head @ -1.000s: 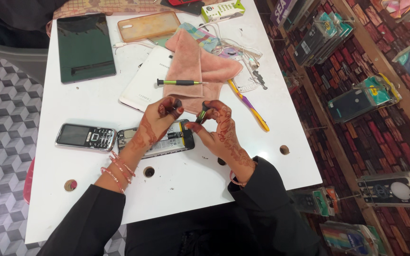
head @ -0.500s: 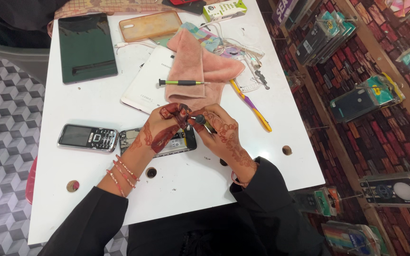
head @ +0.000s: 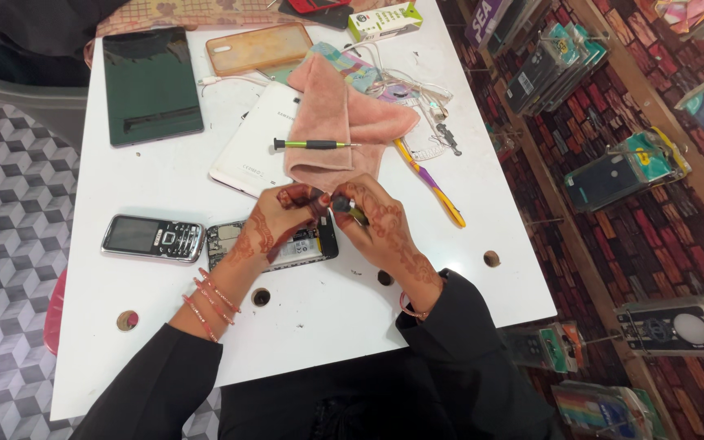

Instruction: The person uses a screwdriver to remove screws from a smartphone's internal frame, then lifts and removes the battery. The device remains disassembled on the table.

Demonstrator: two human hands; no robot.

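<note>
Crowding the opened phone: keypad phone, pink cloth, screwdriver.

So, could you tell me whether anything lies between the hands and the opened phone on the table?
Nothing visible does. The left hand rests directly over the opened phone, and the right hand holds a small screwdriver just above its upper end. The pink cloth lies farther back, clear of them.

The left hand and right hand are closing together above the opened, backless mobile phone; the right is now gripping a small dark screwdriver.
</note>
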